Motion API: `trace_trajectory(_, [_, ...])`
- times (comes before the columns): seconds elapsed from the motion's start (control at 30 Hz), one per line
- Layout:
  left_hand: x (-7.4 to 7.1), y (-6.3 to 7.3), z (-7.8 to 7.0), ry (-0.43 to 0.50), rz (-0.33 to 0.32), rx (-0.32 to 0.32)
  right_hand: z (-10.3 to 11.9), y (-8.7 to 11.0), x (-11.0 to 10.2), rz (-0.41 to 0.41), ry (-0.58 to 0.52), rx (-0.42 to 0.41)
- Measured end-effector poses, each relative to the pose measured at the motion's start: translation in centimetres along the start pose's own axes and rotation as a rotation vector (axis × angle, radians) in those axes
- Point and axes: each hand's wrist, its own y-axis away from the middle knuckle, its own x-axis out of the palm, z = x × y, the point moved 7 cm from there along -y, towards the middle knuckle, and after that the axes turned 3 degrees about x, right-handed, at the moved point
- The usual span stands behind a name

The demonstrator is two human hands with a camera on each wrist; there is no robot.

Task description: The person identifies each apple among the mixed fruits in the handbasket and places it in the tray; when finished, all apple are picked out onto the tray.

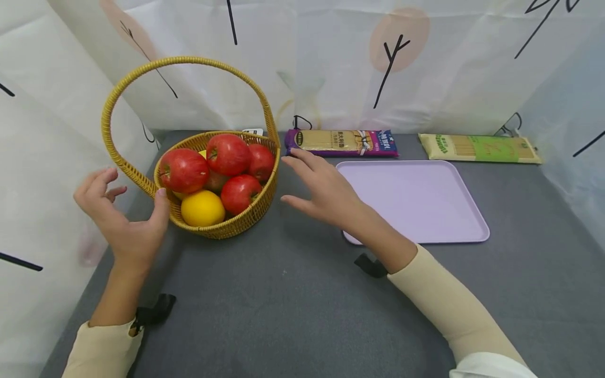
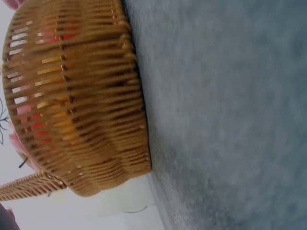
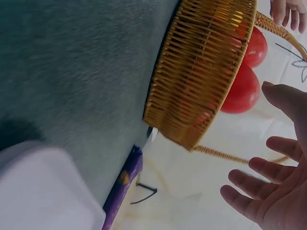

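Observation:
A yellow woven basket [image 1: 241, 223] with a tall arched handle stands at the back left, filled with several red apples [image 1: 229, 154] and a yellow fruit [image 1: 203, 208]. My left hand [image 1: 129, 226] is at the basket's left side, its thumb near the rim and its fingers bent loosely with nothing in them. On the other side my right hand [image 1: 321, 186] reaches toward the basket with fingers extended, a gap between them and the rim. In the right wrist view the right hand [image 3: 276, 191] has its palm toward the basket [image 3: 201, 72].
A lilac tray [image 1: 411, 199] lies right of the basket, partly under my right forearm in the head view. Behind it are a purple pack of noodles [image 1: 342, 143] and a green-and-yellow pack [image 1: 479, 148]. A patterned white cloth [image 1: 331, 68] hangs along the grey table's back edge.

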Motion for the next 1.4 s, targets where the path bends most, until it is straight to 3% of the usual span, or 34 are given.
trace_trajectory(0.07, [0.0,-0.2,0.4,0.022,0.019,-0.049,0.6,-0.6,0.3,0.008,0.009,-0.022])
trace_trajectory(0.2, [0.4,-0.3,1.3,0.124,0.135,-0.154,1.7,-1.8,0.7,0.005,0.018,-0.084])
trace_trajectory(0.37, [0.6,0.3,3.9,0.253,0.209,-0.208,2.9,-3.4,1.2,0.0,0.02,-0.129])
trace_trajectory(0.53, [0.7,0.9,5.6,0.228,0.286,-0.203,3.6,-5.5,2.2,0.039,0.026,-0.109])
trace_trajectory(0.87, [0.9,1.2,6.3,0.165,0.344,-0.253,3.7,-9.4,3.9,0.114,0.015,-0.028])
trace_trajectory(1.1, [1.2,1.6,6.5,0.166,0.396,-0.323,4.4,-10.5,5.0,0.161,-0.023,-0.03])
trace_trajectory(1.4, [1.1,1.7,6.3,0.17,0.396,-0.314,4.5,-11.4,5.8,0.153,-0.07,0.035])
